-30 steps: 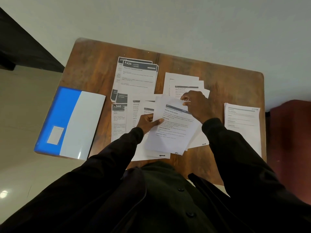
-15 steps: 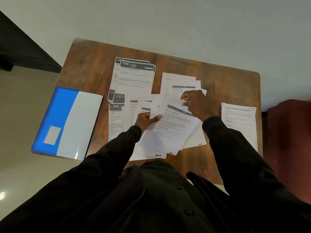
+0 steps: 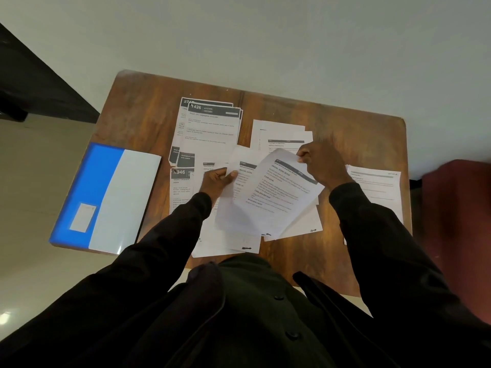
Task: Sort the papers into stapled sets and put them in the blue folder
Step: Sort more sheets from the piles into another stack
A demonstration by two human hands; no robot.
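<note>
Printed papers lie spread over a small wooden table (image 3: 148, 115). My right hand (image 3: 322, 166) pinches the top corner of a tilted sheet (image 3: 279, 197) lifted above the pile. My left hand (image 3: 216, 181) grips the left edge of a second sheet (image 3: 233, 208) beneath it. A stack headed "1426 Kitchen" (image 3: 212, 126) lies at the back, another stack (image 3: 279, 134) behind my right hand, and a set (image 3: 377, 192) at the right edge. The blue folder (image 3: 106, 195) lies shut at the table's left edge, partly overhanging it.
More sheets (image 3: 182, 187) with dark headers sit left of my left hand. A dark red seat (image 3: 457, 221) stands right of the table. A dark piece of furniture (image 3: 32, 83) is at the far left. Pale floor surrounds the table.
My right hand has peeled the top sheet up and rightward, turning it clockwise away from the sheet my left hand holds. The camera has shifted slightly.
</note>
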